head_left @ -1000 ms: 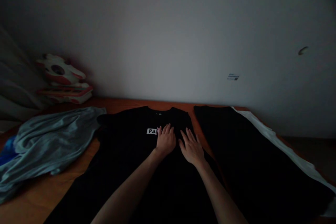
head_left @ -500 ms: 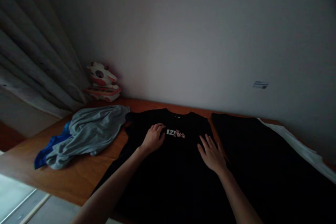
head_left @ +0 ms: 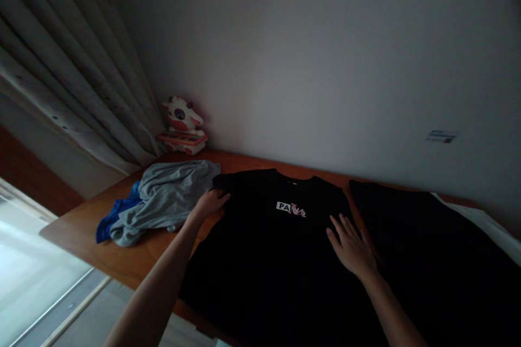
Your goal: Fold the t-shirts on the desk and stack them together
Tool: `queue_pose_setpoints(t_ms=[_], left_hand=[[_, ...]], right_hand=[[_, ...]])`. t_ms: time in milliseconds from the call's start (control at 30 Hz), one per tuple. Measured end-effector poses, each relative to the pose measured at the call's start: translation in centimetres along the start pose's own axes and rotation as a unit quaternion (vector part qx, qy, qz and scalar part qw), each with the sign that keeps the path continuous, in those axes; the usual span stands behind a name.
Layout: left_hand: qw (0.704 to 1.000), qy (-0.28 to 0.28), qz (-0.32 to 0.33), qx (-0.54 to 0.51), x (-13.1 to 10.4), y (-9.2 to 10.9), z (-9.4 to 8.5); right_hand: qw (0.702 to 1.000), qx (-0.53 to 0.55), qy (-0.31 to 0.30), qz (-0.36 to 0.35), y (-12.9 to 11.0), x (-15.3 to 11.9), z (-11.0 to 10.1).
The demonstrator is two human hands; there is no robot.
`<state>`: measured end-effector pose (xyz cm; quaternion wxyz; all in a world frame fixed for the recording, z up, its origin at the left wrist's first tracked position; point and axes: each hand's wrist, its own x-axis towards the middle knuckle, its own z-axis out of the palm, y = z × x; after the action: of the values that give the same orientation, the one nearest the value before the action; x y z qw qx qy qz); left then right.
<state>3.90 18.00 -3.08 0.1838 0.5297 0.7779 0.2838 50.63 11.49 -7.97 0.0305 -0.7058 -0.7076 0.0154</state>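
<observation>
Dim room, brown wooden surface against a wall, clothes laid across it. Nearest: black T-shirt, front up, spread out mid-surface, collar toward the wall, lower part running down to the near edge; too dark down there to read folds. Right hand palm down on the shirt's right side, fingers spread, nothing gripped. Left hand reaches further out, at the left sleeve, fingers bent over its edge; can't tell if it's pinching the cloth or just touching. Chest print sits between the hands: "PA" in a white box, then pinkish lettering.

Right of the shirt, just beside it with a strip of wood between: second black garment, laid flat, white fabric showing along its far right edge. Left of the shirt: grey garment, crumpled, near the left hand, with blue cloth poking out at its left side.

Further back, far left corner: cow toy with a keyboard-like base. Pale curtain hangs left of it. Behind everything, plain grey wall, small label on the right, text unreadable.
</observation>
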Motion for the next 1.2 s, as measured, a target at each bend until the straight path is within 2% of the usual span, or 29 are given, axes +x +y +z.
queue_pose_setpoints(t_ms=[133,267,333,433,533,600,667,767,833,900,967,1000,1067,1200], left_hand=[[0.986,0.016,-0.028,-0.161,0.8,-0.2,-0.3],[0.945,0.058,-0.068,-0.314,1.0,0.1,-0.9],[0.926,0.057,-0.086,-0.364,0.9,0.5,-1.1],[0.905,0.024,-0.112,-0.409,0.9,1.2,-1.1],[0.898,-0.007,-0.131,-0.419,0.9,1.6,-0.5],[0.902,-0.007,-0.133,-0.411,1.0,1.8,0.0],[0.910,0.017,-0.118,-0.397,1.0,2.1,0.3],[0.923,0.078,-0.073,-0.371,0.2,3.5,0.4],[0.936,0.072,0.009,-0.344,-1.4,4.9,0.6],[0.946,-0.010,0.190,-0.262,-3.6,6.2,1.0],[0.909,-0.098,0.387,-0.124,-6.0,6.9,1.6],[0.883,-0.119,0.451,-0.062,-7.0,7.0,2.0],[0.861,-0.114,0.496,0.010,-8.3,6.4,2.6],[0.861,-0.116,0.491,0.061,-8.3,4.5,3.4]], right_hand=[[1.000,0.000,-0.001,0.000,0.0,0.1,0.1],[1.000,0.000,0.004,0.003,0.0,0.0,0.1],[1.000,-0.002,0.008,0.001,0.1,0.1,0.2],[1.000,-0.008,0.015,0.001,0.1,0.1,0.3],[1.000,-0.004,0.020,0.002,0.1,0.1,0.4],[1.000,0.001,0.020,0.001,0.1,0.1,0.3],[1.000,0.003,0.015,0.002,0.0,0.1,0.2],[1.000,0.006,0.013,0.004,0.0,0.0,0.1],[1.000,0.008,0.019,0.002,0.0,0.0,0.0],[1.000,0.012,0.024,0.001,0.0,0.0,0.1],[1.000,0.015,0.023,0.002,0.0,0.0,0.1],[1.000,0.016,0.022,0.002,0.0,0.0,0.1],[1.000,0.018,0.020,0.001,0.0,-0.1,0.2],[0.999,0.032,0.012,0.008,0.2,0.3,-0.1]])
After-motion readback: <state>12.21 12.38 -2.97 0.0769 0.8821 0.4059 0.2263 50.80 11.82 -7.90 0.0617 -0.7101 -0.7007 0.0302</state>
